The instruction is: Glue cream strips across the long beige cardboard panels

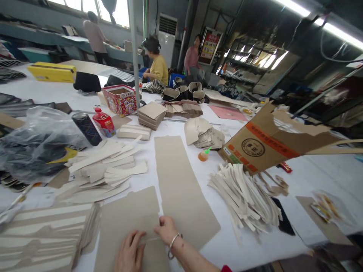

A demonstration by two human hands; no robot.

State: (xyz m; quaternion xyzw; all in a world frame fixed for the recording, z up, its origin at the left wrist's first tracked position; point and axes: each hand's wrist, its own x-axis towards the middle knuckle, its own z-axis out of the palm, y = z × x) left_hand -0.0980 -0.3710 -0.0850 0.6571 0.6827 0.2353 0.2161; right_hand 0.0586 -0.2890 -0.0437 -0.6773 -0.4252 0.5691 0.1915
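A grey-beige sheet (127,211) lies on the white-covered table in front of me. My left hand (130,251) rests on this sheet, fingers slightly bent and apart, with nothing held in them. At the sheet's right edge, my right hand (167,229) has thumb and fingers pinched together; what sits between them is too small to make out. A bracelet (173,245) circles that wrist. Just beyond lies a second, longer grey-beige sheet (181,177), separated by a narrow white gap and partly covered by my right forearm.
Stacked panels with pale strips (42,234) stand at left, below loose pale pieces (107,166). To the right are a heap of strips (244,196), a small glue bottle (203,155) with a green tip and a cardboard box (255,143). Several people work farther back.
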